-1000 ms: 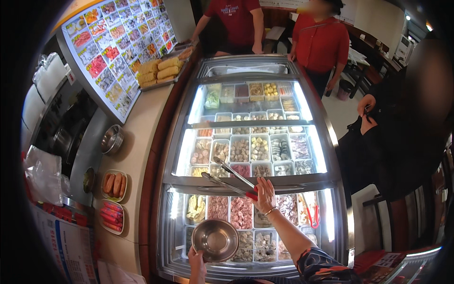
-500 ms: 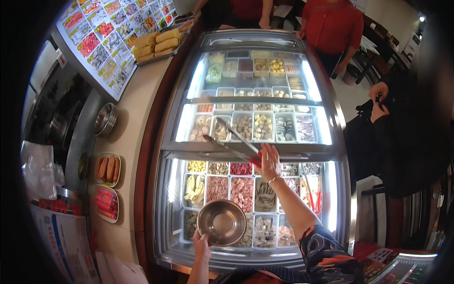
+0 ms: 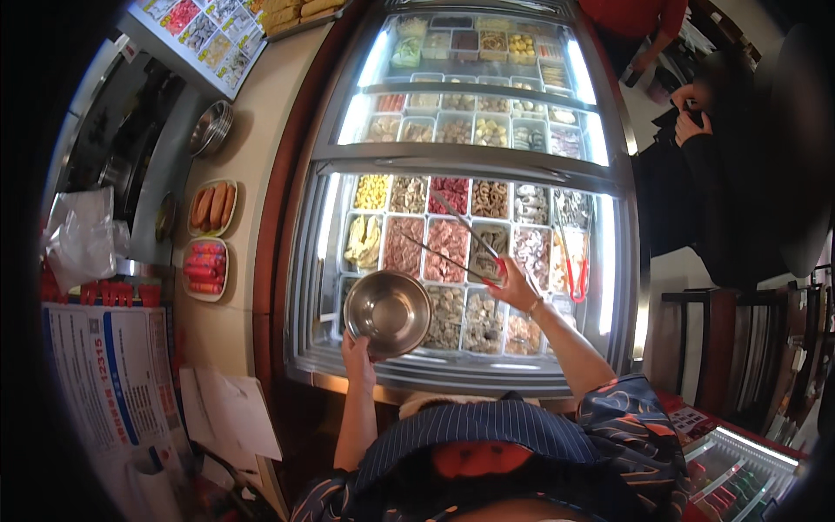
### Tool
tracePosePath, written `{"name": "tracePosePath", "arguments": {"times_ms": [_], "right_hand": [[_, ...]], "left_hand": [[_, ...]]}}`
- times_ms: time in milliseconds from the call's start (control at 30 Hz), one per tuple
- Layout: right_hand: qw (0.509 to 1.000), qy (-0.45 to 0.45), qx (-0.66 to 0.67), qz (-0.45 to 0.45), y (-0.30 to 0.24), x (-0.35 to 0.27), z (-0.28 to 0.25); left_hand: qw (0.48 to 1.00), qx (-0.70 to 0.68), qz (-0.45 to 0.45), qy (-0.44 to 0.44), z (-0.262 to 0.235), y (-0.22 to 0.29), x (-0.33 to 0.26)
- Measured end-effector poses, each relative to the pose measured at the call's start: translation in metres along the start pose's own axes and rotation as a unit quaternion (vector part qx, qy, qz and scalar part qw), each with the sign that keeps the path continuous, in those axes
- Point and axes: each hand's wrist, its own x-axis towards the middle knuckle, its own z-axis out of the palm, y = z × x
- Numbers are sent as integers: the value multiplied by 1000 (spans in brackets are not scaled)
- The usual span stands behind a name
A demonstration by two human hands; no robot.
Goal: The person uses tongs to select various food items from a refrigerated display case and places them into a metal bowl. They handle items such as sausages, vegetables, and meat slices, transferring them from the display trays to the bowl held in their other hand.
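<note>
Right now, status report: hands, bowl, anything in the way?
Left hand holds metal bowl. Right hand holds red-handled tongs, tips parted above meat. Possible snag: second tongs, toward display case's right side.

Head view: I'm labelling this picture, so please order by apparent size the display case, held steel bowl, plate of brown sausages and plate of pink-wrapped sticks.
1. Display case
2. Held steel bowl
3. Plate of brown sausages and plate of pink-wrapped sticks: too alike to rank.
</note>
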Motion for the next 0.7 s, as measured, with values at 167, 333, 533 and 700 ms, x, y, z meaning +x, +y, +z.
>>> {"name": "tracePosePath", "arguments": {"times_ms": [167, 333, 533, 700], "right_hand": [[974, -54, -84, 204, -15, -120, -3], [974, 0, -78, 213, -55, -186, -15], [956, -19, -129, 263, -72, -210, -28], [967, -3, -102, 231, -66, -209, -25]], "left_hand": [[997, 0, 40, 73, -20, 6, -21], [982, 34, 141, 119, -72, -27, -14], [976, 30, 159, 146, -80, -46, -11], [970, 72, 172, 156, -81, -45, -16]]}}
